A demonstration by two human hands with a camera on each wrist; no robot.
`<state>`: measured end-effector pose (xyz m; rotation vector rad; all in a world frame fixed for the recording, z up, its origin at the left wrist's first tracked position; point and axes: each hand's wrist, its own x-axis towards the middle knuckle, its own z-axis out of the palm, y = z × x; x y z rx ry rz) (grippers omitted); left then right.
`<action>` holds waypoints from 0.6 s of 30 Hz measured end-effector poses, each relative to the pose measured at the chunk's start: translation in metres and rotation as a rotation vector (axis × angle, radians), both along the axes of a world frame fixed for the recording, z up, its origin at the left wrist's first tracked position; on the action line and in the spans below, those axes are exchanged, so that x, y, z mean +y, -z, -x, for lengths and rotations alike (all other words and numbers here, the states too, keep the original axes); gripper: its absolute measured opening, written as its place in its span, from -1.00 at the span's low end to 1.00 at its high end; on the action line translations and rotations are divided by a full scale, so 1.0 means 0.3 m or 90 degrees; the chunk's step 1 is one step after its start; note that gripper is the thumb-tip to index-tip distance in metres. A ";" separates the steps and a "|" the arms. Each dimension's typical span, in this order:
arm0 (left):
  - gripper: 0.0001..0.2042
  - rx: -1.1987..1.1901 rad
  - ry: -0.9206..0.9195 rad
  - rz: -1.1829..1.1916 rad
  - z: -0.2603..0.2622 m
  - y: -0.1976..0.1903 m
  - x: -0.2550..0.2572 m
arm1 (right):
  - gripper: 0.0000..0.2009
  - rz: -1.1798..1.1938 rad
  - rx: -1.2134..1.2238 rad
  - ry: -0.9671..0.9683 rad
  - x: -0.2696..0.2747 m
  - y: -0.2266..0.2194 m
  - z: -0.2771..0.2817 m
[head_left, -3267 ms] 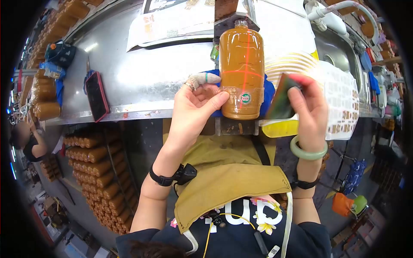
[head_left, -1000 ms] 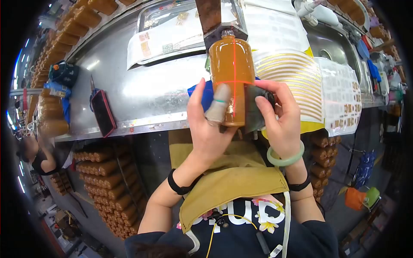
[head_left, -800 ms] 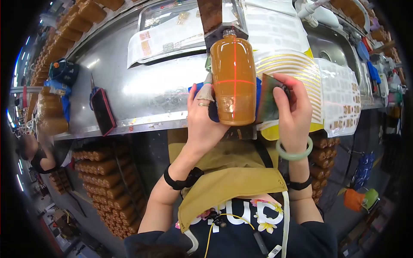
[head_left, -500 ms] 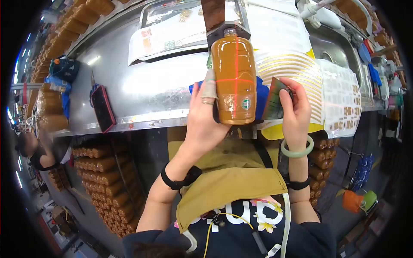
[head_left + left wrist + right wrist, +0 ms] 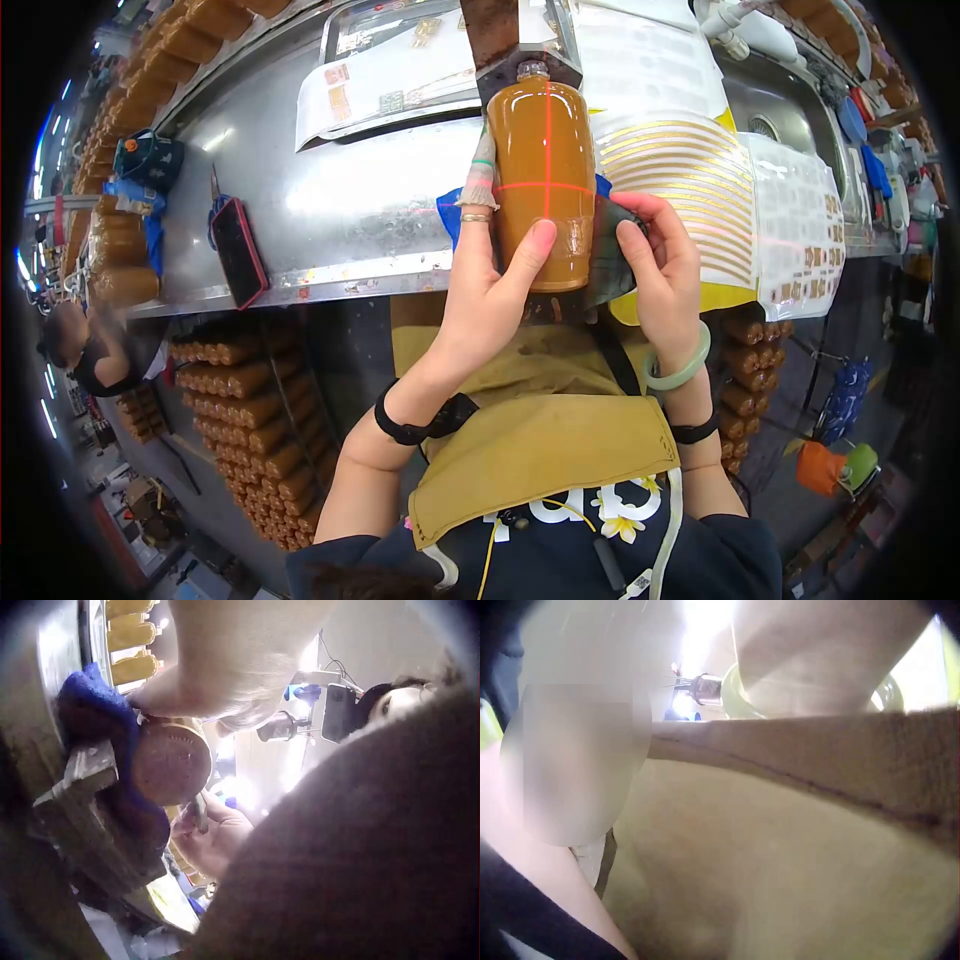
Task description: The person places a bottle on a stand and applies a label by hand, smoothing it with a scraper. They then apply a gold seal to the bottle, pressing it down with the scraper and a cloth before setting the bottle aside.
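Observation:
A glossy brown bottle (image 5: 540, 135) lies with its neck toward the back, red laser lines crossing on it. My left hand (image 5: 480, 290) grips its left side, the thumb pressing on top near the base and a finger cot (image 5: 481, 180) on one finger. My right hand (image 5: 672, 285) pinches a dark, flat scraper (image 5: 608, 250) whose edge is right at the bottle's lower right side. In the left wrist view the round bottle base (image 5: 171, 761) rests by blue cloth (image 5: 90, 697), the right hand (image 5: 217, 844) beyond it. The right wrist view shows mostly apron (image 5: 780, 840).
A metal bracket (image 5: 525, 62) stands at the bottle's neck. Gold-striped sheets (image 5: 690, 190) and a decal sheet (image 5: 795, 225) lie to the right, before a sink (image 5: 770, 100). A phone (image 5: 238, 253) and a tray with decals (image 5: 400, 85) are left. Stacked bottles (image 5: 250, 440) stand below the counter.
The right hand has brought the scraper leftward against the bottle. The left thumb has come onto the bottle's top. The round green label seen half a second ago no longer shows.

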<state>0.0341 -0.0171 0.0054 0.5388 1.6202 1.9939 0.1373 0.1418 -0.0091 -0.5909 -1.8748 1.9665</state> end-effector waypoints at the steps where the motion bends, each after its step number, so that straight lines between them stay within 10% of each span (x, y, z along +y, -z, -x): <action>1: -0.24 -0.007 0.017 -0.007 0.000 0.003 -0.001 | -0.75 -0.010 0.000 -0.018 0.003 0.006 -0.001; 14: -0.25 -0.048 0.053 -0.028 0.018 -0.011 -0.018 | -0.77 -0.063 0.020 0.005 -0.028 -0.071 0.050; 18: -0.25 -0.080 0.036 -0.016 0.006 0.010 -0.034 | -0.76 -0.287 0.021 -0.014 -0.044 -0.120 0.092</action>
